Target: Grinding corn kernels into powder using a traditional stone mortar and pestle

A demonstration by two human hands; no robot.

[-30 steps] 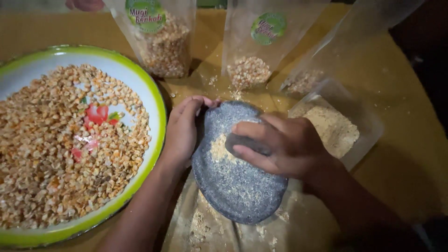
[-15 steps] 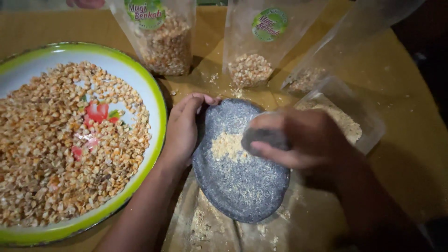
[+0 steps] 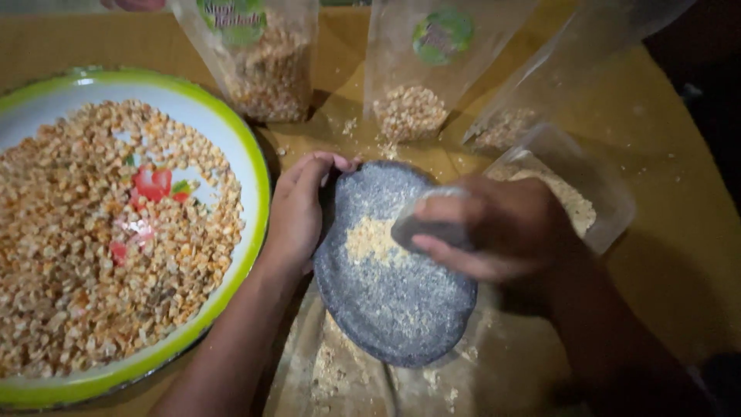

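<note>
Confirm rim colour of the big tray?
Green rim, white inside with a red flower print; head view shows it.

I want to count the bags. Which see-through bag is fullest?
The left pouch, with the green round label. Its crumbs pile higher than in the middle pouch or the nearly empty right pouch.

We cannot see most of the dark grey stone pestle (image 3: 432, 228), since our right hand (image 3: 502, 239) wraps over it and is itself smeared by motion blur. Our left hand (image 3: 297, 212) covers the near-left rim of the speckled grey stone grinding slab (image 3: 394, 301). The wide white enamel dish with a green rim (image 3: 258, 193) runs off the left and bottom edges. The three clear plastic pouches (image 3: 270, 69) are cut off at the top, their round green labels too blurred for us to read. A pinkish shape (image 3: 133, 5) at the top edge is too cropped to identify. Our right forearm sinks into shadow at the lower right.
</note>
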